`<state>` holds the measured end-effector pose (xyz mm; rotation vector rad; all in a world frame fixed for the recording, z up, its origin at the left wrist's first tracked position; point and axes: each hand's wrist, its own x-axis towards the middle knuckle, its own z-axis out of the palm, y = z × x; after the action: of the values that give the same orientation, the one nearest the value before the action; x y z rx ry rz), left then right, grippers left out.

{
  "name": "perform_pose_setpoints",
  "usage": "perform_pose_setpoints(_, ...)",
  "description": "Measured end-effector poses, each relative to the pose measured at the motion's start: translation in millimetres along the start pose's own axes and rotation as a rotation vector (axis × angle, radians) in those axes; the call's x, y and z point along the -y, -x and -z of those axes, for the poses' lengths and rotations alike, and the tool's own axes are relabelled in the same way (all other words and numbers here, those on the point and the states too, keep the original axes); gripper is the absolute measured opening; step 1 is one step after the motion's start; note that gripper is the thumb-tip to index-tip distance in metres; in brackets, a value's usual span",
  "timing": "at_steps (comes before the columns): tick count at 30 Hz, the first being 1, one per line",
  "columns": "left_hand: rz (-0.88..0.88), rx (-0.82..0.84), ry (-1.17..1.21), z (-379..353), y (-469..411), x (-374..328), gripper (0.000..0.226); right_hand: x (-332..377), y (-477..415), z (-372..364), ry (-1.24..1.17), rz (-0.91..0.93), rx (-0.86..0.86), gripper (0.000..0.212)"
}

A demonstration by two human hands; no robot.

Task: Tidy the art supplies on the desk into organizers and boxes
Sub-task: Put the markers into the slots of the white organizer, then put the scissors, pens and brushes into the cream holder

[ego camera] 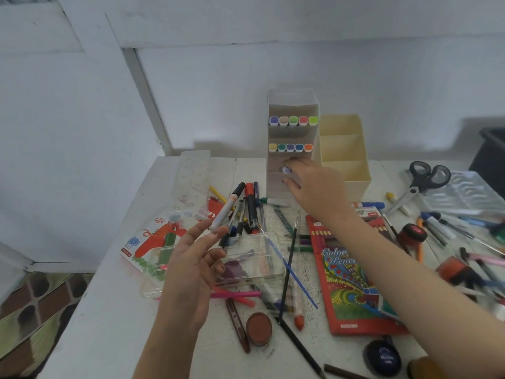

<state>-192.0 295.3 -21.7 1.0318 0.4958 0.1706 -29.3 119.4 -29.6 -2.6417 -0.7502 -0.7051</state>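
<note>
Right hand (pixel 314 190) grip: fingertips pinched on a lavender-capped marker (pixel 285 169), cap end at the third tier of the white tiered organizer (pixel 292 102); blurred, so can't tell if the marker is seated in the slot. Left hand (pixel 191 266) grip: palm up, thumb and fingers holding a bundle of pens and markers (pixel 247 206) by the lower ends, fanned up and away, raised over the clear plastic box (pixel 254 269). Outermost in the bundle is a white-barrelled marker with a dark cap, a red-capped one next to it. Organizer stands upright at the back of the table (pixel 109 310) against the wall: top tier has five markers (pixel 293 120), second tier five more (pixel 289 147), caps facing out. Cream organizer (pixel 344 149) sits just beside it on the right, touching, with three open compartments. Loose stock on the table: red coloured-pencil box (pixel 349 283) under the right forearm, a black-handled brush (pixel 288 266) and a blue-handled brush (pixel 299 280) crossing beside the clear box, pink markers (pixel 235 294) under its near edge, a round brown pan (pixel 258 328) near the front. Scissors (pixel 426 176) lie far right by a clear moulded tray (pixel 464 195), with more pens (pixel 448 228) scattered below it. A booklet with an orange figure (pixel 153 239) lies left of the clear box, partly under it.
</note>
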Motion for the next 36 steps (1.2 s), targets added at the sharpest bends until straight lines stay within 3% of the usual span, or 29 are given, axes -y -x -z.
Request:
perform_pose_setpoints(3, -0.071, -0.042, -0.116, -2.0, -1.4, 1.7, 0.020, 7.4, 12.2, 7.9, -0.050, 0.038, -0.043, 0.021)
perform_pose_setpoints(6, -0.410, -0.194, -0.667, -1.6, -10.4, 5.7, 0.019, 19.6, 22.7, 9.6, -0.163, 0.017, -0.098, 0.012)
perform_pose_setpoints(9, -0.622, -0.216, -1.144, -4.6, -21.7, 2.2, 0.015, 36.6, 23.9, 1.2, -0.284, -0.101, 0.086, 0.013)
perform_pose_setpoints(11, -0.615, -0.202, -1.319, -8.8, -33.4, -0.6, 0.007, 47.6, 20.1, -8.0, -0.315, -0.191, 0.258, 0.017)
perform_pose_setpoints(14, -0.608, -0.152, -1.553, -20.1, -52.3, -5.1, 0.012, 62.7, 12.7, -17.0, -0.315, -0.312, 0.421, 0.022)
perform_pose_setpoints(17, -0.520, -0.058, -1.722, -32.6, -68.7, -11.5, 0.026, 72.8, 5.6, -20.6, -0.354, -0.390, 0.517, 0.025)
perform_pose_setpoints(20, -0.397, 0.025, -1.856, -39.0, -76.7, -18.3, 0.035, 76.9, -0.2, -19.1, -0.495, -0.455, 0.597, 0.015)
perform_pose_setpoints(23, -0.287, 0.114, -1.847, -39.8, -78.3, -27.7, 0.030, 78.1, 0.1, -16.7, -0.645, -0.547, 0.648, 0.018)
perform_pose_setpoints(26, -0.110, 0.234, -1.616, -38.7, -76.3, -36.3, 0.015, 75.4, 4.4, -7.0, -0.779, -0.613, 0.612, 0.004)
perform_pose_setpoints(28, -0.067, 0.272, -1.476, -39.9, -70.1, -39.4, 0.016, 69.3, 7.6, 5.3, -0.858, -0.638, 0.600, 0.006)
perform_pose_setpoints(32, -0.237, 0.312, -1.320, -53.4, -52.8, -41.5, 0.011, 49.1, 14.0, 36.7, -0.951, -0.592, 0.529, 0.006)
perform_pose_setpoints(36, -0.508, 0.394, -1.151, -87.0, -34.5, -42.1, 0.006, 17.8, 20.5, 76.7, -0.939, -0.511, 0.243, 0.006)
